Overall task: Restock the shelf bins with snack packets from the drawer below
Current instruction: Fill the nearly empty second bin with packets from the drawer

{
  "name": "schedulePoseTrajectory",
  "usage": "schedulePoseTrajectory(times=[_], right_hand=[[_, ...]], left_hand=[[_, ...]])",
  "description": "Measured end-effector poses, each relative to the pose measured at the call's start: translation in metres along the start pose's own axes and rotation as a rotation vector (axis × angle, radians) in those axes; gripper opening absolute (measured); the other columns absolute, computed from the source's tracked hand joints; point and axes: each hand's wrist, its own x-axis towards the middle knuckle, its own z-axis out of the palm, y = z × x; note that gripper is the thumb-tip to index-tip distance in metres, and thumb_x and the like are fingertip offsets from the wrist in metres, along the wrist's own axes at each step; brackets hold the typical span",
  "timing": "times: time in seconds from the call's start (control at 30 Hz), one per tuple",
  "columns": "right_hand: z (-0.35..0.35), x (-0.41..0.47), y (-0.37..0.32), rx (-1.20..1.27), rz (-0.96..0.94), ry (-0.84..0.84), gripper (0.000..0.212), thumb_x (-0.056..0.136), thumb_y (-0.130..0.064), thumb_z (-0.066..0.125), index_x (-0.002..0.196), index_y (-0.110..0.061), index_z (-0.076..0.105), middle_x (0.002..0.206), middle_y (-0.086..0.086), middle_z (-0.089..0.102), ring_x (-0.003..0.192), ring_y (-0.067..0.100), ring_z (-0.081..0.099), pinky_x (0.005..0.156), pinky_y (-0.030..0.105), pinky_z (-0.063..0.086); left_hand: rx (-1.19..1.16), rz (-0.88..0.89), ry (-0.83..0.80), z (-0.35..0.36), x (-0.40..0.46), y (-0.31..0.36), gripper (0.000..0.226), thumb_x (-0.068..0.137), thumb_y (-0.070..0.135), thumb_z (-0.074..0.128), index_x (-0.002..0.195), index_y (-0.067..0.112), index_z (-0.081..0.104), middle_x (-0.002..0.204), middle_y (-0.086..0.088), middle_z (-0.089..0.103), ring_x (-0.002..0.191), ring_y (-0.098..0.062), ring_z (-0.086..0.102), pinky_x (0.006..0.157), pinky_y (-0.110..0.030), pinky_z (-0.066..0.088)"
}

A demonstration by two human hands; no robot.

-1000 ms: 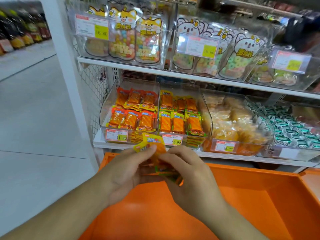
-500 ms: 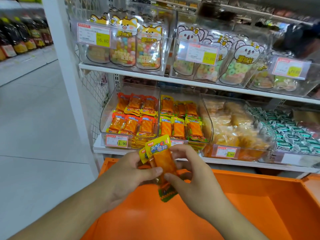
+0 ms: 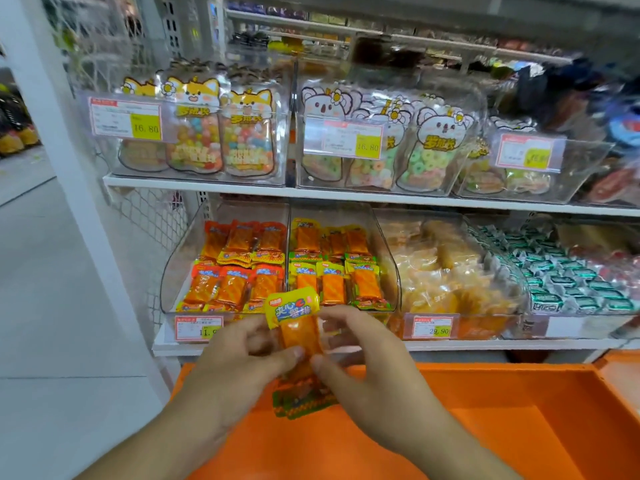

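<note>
Raised since earlier, your left hand and right hand pinch the snack packet above the orange drawer, before the lower shelf; its lower end is blurred.

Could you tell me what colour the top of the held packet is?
Yellow, on the held packet; head view.
</note>
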Motion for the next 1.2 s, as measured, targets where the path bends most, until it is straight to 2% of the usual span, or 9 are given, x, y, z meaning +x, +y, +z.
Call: schedulePoseTrajectory(times=[0.1, 0.2, 0.33, 0.4, 0.53, 0.63, 0.77, 1.07, 1.2], right_hand=[[-0.034, 0.026, 0.023, -0.217, -0.045, 0.139, 0.036, 0.095, -0.023, 0.070, 0.128, -0.034, 0.060, 0.125, -0.028, 0.055, 0.118, -0.009, 0.052, 0.096, 0.009, 0.040], [-0.060, 0.046, 0.058, -0.442, 0.002, 0.154, 0.059, 0.093, -0.023, 0.068, 0.148, -0.027, 0.048, 0.151, -0.019, 0.042, 0.139, -0.005, 0.034, 0.113, 0.004, 0.018], [-0.068, 0.057, 0.088, -0.517, 0.045, 0.085, 0.074, 0.090, -0.021, 0.068, 0.157, -0.022, 0.038, 0.162, -0.013, 0.029, 0.154, 0.006, 0.018, 0.109, -0.002, -0.006], [-0.067, 0.060, 0.095, -0.531, 0.047, 0.105, 0.076, 0.090, -0.023, 0.067, 0.159, -0.025, 0.034, 0.164, -0.016, 0.024, 0.155, 0.004, 0.014, 0.113, 0.002, -0.005], [-0.066, 0.059, 0.099, -0.499, 0.062, 0.090, 0.076, 0.092, -0.027, 0.064, 0.159, -0.032, 0.029, 0.164, -0.023, 0.017, 0.155, 0.005, 0.012, 0.127, 0.024, 0.015], [-0.069, 0.059, 0.098, -0.488, 0.092, 0.070, 0.074, 0.096, -0.030, 0.062, 0.159, -0.038, 0.023, 0.162, -0.029, 0.010, 0.155, 0.002, 0.007, 0.128, 0.031, 0.020], [-0.069, 0.063, 0.097, -0.474, 0.103, 0.069, 0.075, 0.097, -0.030, 0.061, 0.159, -0.038, 0.021, 0.161, -0.030, 0.007, 0.154, 0.002, 0.005, 0.128, 0.031, 0.019], [-0.069, 0.062, 0.097, -0.494, 0.069, 0.078, 0.073, 0.094, -0.024, 0.063, 0.156, -0.036, 0.027, 0.160, -0.028, 0.012, 0.152, 0.001, 0.009, 0.127, 0.031, 0.023], [-0.070, 0.060, 0.098, -0.496, 0.071, 0.066, 0.072, 0.097, -0.028, 0.061, 0.158, -0.037, 0.024, 0.162, -0.027, 0.009, 0.154, 0.003, 0.007, 0.127, 0.032, 0.021]], left_hand=[[0.040, -0.022, 0.062, 0.010, 0.038, 0.021, 0.030, 0.083, 0.011, 0.083, 0.111, 0.010, 0.071, 0.097, -0.006, 0.080, 0.097, -0.031, 0.075, 0.092, -0.055, 0.057], [0.081, 0.000, 0.109, 0.030, 0.086, 0.043, 0.045, 0.079, 0.016, 0.088, 0.118, 0.015, 0.067, 0.100, 0.002, 0.079, 0.090, -0.018, 0.076, 0.079, -0.036, 0.060], [0.184, 0.030, 0.200, 0.057, 0.157, 0.060, 0.031, 0.079, 0.011, 0.088, 0.096, 0.019, 0.063, 0.089, -0.001, 0.072, 0.079, -0.015, 0.069, 0.070, -0.024, 0.058], [0.249, 0.003, 0.256, 0.066, 0.196, 0.060, 0.030, 0.076, 0.019, 0.089, 0.098, 0.013, 0.069, 0.098, -0.007, 0.074, 0.091, -0.025, 0.071, 0.087, -0.039, 0.060], [0.494, -0.025, 0.269, 0.080, 0.257, 0.060, 0.033, 0.096, 0.027, 0.070, 0.121, 0.005, 0.069, 0.126, -0.011, 0.069, 0.119, -0.033, 0.064, 0.084, -0.026, 0.055], [0.639, -0.004, 0.231, 0.088, 0.283, 0.054, 0.040, 0.095, 0.031, 0.071, 0.125, 0.005, 0.069, 0.124, -0.013, 0.069, 0.120, -0.033, 0.065, 0.096, -0.038, 0.055], [1.002, 0.040, 0.335, 0.096, 0.295, 0.045, 0.052, 0.093, 0.053, 0.068, 0.119, 0.008, 0.069, 0.119, -0.013, 0.070, 0.114, -0.031, 0.066, 0.079, -0.029, 0.045], [1.140, 0.356, 0.399, 0.095, 0.280, 0.030, 0.046, 0.094, 0.036, 0.069, 0.131, 0.010, 0.060, 0.131, -0.016, 0.059, 0.125, -0.035, 0.051, 0.107, -0.042, 0.035], [1.079, 0.523, 0.254, 0.092, 0.262, 0.023, 0.038, 0.094, 0.029, 0.064, 0.131, 0.021, 0.067, 0.138, -0.004, 0.060, 0.125, -0.033, 0.056, 0.107, -0.040, 0.047]])
